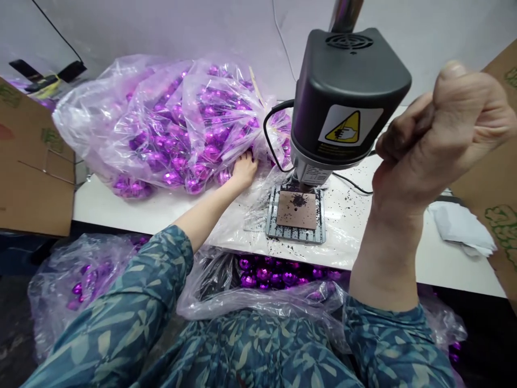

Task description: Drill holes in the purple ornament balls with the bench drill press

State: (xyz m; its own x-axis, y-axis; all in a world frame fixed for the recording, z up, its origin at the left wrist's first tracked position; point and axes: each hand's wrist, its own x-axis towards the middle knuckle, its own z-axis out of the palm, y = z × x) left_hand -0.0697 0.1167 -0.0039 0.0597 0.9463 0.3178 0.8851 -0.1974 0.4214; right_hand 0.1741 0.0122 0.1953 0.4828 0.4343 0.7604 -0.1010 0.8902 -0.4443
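Observation:
My left hand (245, 169) reaches to the mouth of a clear plastic bag (86, 116) full of shiny purple faceted balls (177, 161). Its fingers are bent against the plastic and the balls; what they grip is hidden. Raised at the right, my right hand (448, 121) is closed in a fist beside the black head of a small drill press (347, 97). Whatever lies inside that fist cannot be made out. Below the drill head, a brown square board (297, 218) with a small dark hole rests on the slotted metal base (294, 234). Dark shavings cover part of it.
An open plastic bag (210, 304) with more purple balls (288, 277) hangs at the table's front edge against my body. Cardboard boxes (36, 172) stand on both sides. White folded sheets (460, 226) lie at the right. Dark shavings scatter over the white tabletop (347, 213).

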